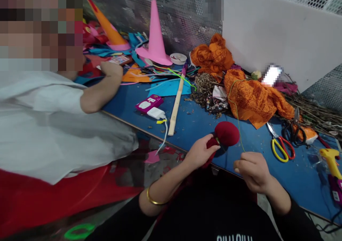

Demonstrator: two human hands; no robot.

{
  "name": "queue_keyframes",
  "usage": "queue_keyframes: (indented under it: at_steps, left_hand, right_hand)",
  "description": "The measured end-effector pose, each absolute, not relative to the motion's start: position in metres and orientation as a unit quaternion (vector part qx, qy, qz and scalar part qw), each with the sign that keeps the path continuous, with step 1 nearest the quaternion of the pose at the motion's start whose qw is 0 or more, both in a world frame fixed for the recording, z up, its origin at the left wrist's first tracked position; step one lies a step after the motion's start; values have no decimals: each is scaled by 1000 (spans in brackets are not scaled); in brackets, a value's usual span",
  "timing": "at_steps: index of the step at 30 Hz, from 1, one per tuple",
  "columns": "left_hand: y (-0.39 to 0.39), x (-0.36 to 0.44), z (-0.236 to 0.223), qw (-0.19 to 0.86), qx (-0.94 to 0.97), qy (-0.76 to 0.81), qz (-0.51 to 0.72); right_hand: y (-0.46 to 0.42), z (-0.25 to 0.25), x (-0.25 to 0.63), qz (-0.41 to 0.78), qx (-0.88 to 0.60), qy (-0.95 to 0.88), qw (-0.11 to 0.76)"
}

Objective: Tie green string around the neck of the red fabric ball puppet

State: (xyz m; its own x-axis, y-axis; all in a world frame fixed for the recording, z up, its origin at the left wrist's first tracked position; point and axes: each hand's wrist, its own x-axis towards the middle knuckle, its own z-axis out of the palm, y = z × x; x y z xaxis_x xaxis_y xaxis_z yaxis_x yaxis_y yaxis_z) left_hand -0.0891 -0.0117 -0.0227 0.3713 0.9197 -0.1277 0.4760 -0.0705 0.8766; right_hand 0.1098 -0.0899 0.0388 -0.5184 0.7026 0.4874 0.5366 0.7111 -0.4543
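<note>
While the left hand (pixel 201 152) grips a red cloth bundle (pixel 227 133) by its narrow neck, the round head lies above the near edge of the blue table (pixel 197 118). Head view, right hand (pixel 252 171): fingers curled closed on a thin green thread (pixel 238 124), which runs up onto orange cloth (pixel 248 95). Its far end is hard to make out. Right of the cloth: 2 pairs, red-and-yellow scissors (pixel 276 136) beside black scissors (pixel 296 121). Left of the bundle: 1 wooden stick (pixel 176 103).
</note>
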Motion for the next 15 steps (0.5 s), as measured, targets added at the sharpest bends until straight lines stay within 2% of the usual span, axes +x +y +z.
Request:
queue_keyframes:
  at_steps: [3, 6, 11, 15]
  left_hand:
    - [-18, -84, -16, 424, 723, 514, 184]
    - [-27, -82, -6, 381, 775, 489, 122]
    - [-42, -86, 13, 337, 844, 415, 37]
    - [-46, -94, 23, 360, 860, 354, 74]
  right_hand:
    - [-78, 54, 103, 64, -317, -898, 298]
    - [-52, 63, 99, 77, -312, -895, 310]
    - [5, 49, 103, 214, -352, -844, 343]
    - [26, 14, 109, 365, -387, -779, 331]
